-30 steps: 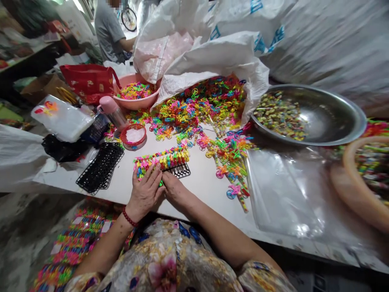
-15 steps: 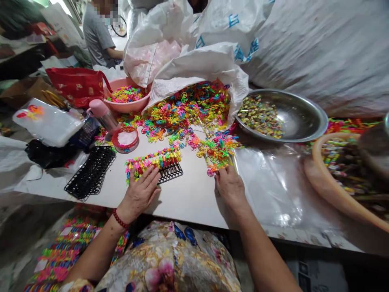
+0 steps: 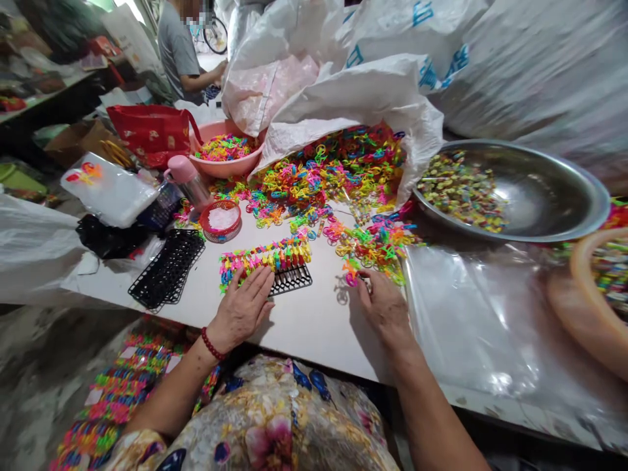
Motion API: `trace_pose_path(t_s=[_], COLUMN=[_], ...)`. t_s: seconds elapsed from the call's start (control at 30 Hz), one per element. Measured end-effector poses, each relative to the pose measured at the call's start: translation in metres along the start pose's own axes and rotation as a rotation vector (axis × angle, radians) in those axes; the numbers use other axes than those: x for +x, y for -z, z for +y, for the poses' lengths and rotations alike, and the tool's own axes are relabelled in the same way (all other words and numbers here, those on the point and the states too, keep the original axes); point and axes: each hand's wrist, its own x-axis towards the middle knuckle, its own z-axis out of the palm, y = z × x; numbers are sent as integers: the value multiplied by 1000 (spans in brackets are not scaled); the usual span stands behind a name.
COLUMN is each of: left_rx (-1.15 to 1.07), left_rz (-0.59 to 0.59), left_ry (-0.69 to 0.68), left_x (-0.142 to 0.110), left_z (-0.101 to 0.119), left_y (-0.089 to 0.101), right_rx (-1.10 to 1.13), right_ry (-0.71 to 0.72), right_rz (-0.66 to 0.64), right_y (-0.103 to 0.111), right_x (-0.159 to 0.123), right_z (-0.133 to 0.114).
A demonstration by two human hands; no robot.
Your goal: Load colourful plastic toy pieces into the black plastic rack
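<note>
My left hand point(image 3: 246, 306) lies with fingers stretched over the near edge of a black plastic grid tray point(image 3: 293, 280). Rows of small colourful plastic pieces point(image 3: 265, 254) fill most of that tray; its right end shows bare slots. To the right, my right hand point(image 3: 385, 302) pinches a small pink and orange plastic piece point(image 3: 350, 273), held just above the white table, its shadow beside it. Right behind that hand lies a loose heap of bright plastic pieces point(image 3: 375, 243). What the pieces are exactly is too small to tell.
A white sack point(image 3: 417, 124) spills more pieces onto the table. Around it stand a pink basin point(image 3: 235, 168), a steel bowl point(image 3: 549, 196), a red basket point(image 3: 220, 233) and a pink-lidded flask point(image 3: 184, 171). Black grids point(image 3: 167, 271) lie left, clear plastic bags point(image 3: 466, 314) right. A person point(image 3: 181, 55) is behind.
My right hand has drawn a piece away from the heap, slightly toward me. My left hand stays on the tray. The whole view has shifted, so things appear further right.
</note>
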Motion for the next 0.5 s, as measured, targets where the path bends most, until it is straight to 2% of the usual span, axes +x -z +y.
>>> trace_pose_path(t_s=[0.13, 0.23, 0.3, 0.37, 0.43, 0.5], left_rx=[3, 29, 39, 41, 46, 64], left_rz=[1, -27, -47, -50, -18, 69], left_ry=[-14, 6, 16, 14, 3, -26], left_x=[-2, -2, -1, -1, -1, -5], left_z=[-1, -1, -2, -1, 2, 3], left_y=[-1, -2, -3, -2, 1, 0], right_rx=[553, 850, 866, 833, 815, 803], right_ry=[-176, -180, -120, -36, 28, 56], right_rz=[-234, -439, -494, -485, -462, -458], right_y=[-28, -59, -77, -88, -91, -90], right_x=[-3, -8, -9, -11, -14, -20], right_z=[-44, -79, -97, -111, -121, -126])
